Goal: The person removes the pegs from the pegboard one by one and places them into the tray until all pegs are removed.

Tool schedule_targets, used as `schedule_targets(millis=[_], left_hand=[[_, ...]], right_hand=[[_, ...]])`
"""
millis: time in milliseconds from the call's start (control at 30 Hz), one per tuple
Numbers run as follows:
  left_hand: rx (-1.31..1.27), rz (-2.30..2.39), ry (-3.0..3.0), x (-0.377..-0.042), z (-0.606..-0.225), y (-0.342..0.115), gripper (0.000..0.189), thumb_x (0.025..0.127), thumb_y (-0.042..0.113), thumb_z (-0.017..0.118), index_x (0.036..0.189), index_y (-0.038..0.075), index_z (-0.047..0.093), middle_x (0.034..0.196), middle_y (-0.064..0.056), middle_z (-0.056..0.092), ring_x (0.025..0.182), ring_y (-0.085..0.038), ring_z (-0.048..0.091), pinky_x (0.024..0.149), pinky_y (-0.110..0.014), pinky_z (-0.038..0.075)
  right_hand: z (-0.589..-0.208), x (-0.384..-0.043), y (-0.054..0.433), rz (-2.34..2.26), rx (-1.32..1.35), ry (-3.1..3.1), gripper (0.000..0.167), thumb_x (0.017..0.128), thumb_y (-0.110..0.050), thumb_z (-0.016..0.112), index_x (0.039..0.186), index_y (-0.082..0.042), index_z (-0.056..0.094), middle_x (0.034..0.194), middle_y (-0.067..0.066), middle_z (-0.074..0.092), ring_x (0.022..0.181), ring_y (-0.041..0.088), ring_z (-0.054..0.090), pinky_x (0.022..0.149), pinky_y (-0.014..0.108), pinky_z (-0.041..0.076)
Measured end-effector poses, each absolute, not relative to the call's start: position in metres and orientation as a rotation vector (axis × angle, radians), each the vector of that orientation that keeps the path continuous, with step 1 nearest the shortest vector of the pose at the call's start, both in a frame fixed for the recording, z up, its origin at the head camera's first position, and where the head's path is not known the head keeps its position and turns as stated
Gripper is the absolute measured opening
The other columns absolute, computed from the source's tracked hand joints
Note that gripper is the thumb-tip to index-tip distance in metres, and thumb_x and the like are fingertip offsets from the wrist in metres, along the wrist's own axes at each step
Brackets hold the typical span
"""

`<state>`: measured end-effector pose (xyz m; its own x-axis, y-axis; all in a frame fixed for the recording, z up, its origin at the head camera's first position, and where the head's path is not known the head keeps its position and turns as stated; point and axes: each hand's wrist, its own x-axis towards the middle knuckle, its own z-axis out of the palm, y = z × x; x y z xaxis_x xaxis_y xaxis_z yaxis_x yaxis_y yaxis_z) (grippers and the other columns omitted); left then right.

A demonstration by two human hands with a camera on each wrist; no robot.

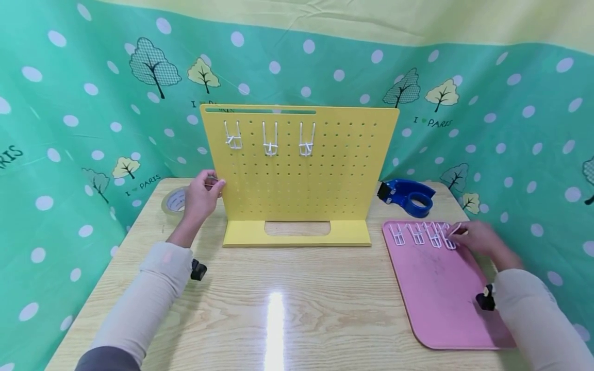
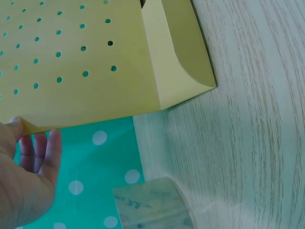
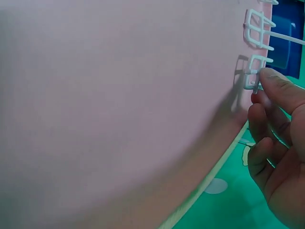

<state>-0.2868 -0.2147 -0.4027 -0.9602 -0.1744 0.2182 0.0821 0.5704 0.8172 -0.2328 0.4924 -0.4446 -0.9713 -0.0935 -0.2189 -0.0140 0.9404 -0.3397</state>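
Note:
A yellow pegboard (image 1: 343, 180) stands upright on its base on the table, with three white wire hooks (image 1: 270, 149) hanging in its upper left part. At the board's left edge my left hand (image 1: 200, 198) grips the panel, thumb in front and fingers behind, as the left wrist view shows. Several more white hooks (image 1: 418, 236) lie in a row along the far edge of a pink tray (image 1: 445, 299). My right hand (image 1: 480, 238) pinches the rightmost hook (image 3: 249, 76) between thumb and forefinger, over the tray's far right corner.
Behind the board's left side lies a roll of clear tape (image 1: 174, 200). A blue tape dispenser (image 1: 410, 196) sits between the board and the tray. A green dotted curtain (image 1: 325, 67) hangs around the wooden table (image 1: 232, 304).

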Motion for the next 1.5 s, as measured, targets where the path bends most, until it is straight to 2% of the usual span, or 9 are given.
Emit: schedule_targets(millis=[200, 400, 600, 800, 933, 1100, 1200, 1367, 1500], left_hand=[[0.063, -1.354, -2.516, -0.285, -0.403, -0.214, 0.028, 0.103, 0.021, 0.062, 0.121, 0.001, 0.058, 0.11, -0.021, 0.067, 0.093, -0.027, 0.067, 0.067, -0.012, 0.059], [0.062, -1.359, -2.516, -0.284, -0.402, -0.214, 0.028, 0.103, 0.021, 0.061, 0.121, 0.0, 0.057, 0.11, -0.022, 0.067, 0.095, -0.031, 0.068, 0.063, -0.004, 0.053], [0.077, -1.347, -2.52, -0.284, -0.401, -0.214, 0.028, 0.103, 0.022, 0.061, 0.122, 0.002, 0.057, 0.11, -0.02, 0.067, 0.091, -0.023, 0.066, 0.065, -0.006, 0.055], [0.096, -1.352, -2.517, -0.285, -0.401, -0.213, 0.025, 0.103, 0.02, 0.062, 0.119, 0.003, 0.058, 0.109, -0.018, 0.068, 0.089, -0.018, 0.065, 0.065, -0.008, 0.056], [0.101, -1.348, -2.518, -0.284, -0.4, -0.212, 0.024, 0.103, 0.02, 0.062, 0.119, 0.003, 0.058, 0.108, -0.018, 0.067, 0.088, -0.016, 0.064, 0.066, -0.009, 0.058], [0.096, -1.348, -2.528, -0.284, -0.4, -0.213, 0.025, 0.103, 0.02, 0.062, 0.12, 0.002, 0.057, 0.11, -0.019, 0.068, 0.094, -0.025, 0.067, 0.065, -0.008, 0.057], [0.098, -1.345, -2.538, -0.284, -0.4, -0.213, 0.026, 0.103, 0.02, 0.061, 0.121, 0.002, 0.057, 0.111, -0.019, 0.067, 0.096, -0.028, 0.067, 0.064, -0.007, 0.056], [0.105, -1.355, -2.546, -0.284, -0.4, -0.213, 0.026, 0.104, 0.02, 0.061, 0.122, 0.002, 0.057, 0.111, -0.019, 0.067, 0.096, -0.028, 0.067, 0.065, -0.007, 0.056], [0.103, -1.358, -2.541, -0.284, -0.4, -0.213, 0.026, 0.103, 0.021, 0.061, 0.122, 0.002, 0.057, 0.111, -0.019, 0.067, 0.096, -0.027, 0.067, 0.068, -0.013, 0.06]], right_hand=[[-0.446, -0.231, 0.49, -0.53, -0.042, 2.83, 0.019, 0.097, -0.023, 0.069, 0.106, -0.008, 0.077, 0.102, 0.015, 0.072, 0.093, 0.029, 0.062, 0.072, 0.031, 0.056], [-0.445, -0.229, 0.487, -0.527, -0.036, 2.839, 0.02, 0.097, -0.022, 0.069, 0.107, -0.006, 0.076, 0.102, 0.017, 0.071, 0.092, 0.03, 0.061, 0.072, 0.031, 0.055], [-0.44, -0.23, 0.49, -0.533, -0.046, 2.855, 0.021, 0.097, -0.019, 0.067, 0.112, -0.004, 0.073, 0.105, 0.021, 0.068, 0.092, 0.031, 0.06, 0.069, 0.03, 0.054], [-0.426, -0.232, 0.496, -0.561, -0.042, 2.911, 0.027, 0.101, -0.013, 0.058, 0.12, 0.004, 0.066, 0.11, 0.029, 0.065, 0.091, 0.034, 0.061, 0.061, 0.029, 0.05], [-0.412, -0.233, 0.496, -0.587, -0.002, 2.939, 0.034, 0.105, -0.022, 0.055, 0.125, 0.004, 0.062, 0.11, 0.029, 0.065, 0.089, 0.033, 0.061, 0.057, 0.03, 0.051], [-0.392, -0.233, 0.486, -0.62, 0.025, 2.995, 0.043, 0.106, -0.036, 0.054, 0.127, 0.001, 0.062, 0.113, 0.029, 0.065, 0.092, 0.037, 0.061, 0.06, 0.03, 0.053], [-0.38, -0.232, 0.475, -0.6, -0.025, 3.054, 0.04, 0.106, -0.035, 0.054, 0.125, -0.001, 0.064, 0.114, 0.028, 0.066, 0.094, 0.038, 0.062, 0.061, 0.029, 0.054], [-0.363, -0.234, 0.453, -0.586, -0.115, 3.155, 0.038, 0.105, -0.036, 0.056, 0.121, -0.004, 0.068, 0.105, 0.022, 0.071, 0.086, 0.029, 0.064, 0.058, 0.028, 0.051], [-0.345, -0.237, 0.425, -0.593, -0.141, 3.175, 0.04, 0.104, -0.038, 0.056, 0.122, -0.004, 0.068, 0.104, 0.022, 0.07, 0.085, 0.03, 0.063, 0.057, 0.029, 0.05]])
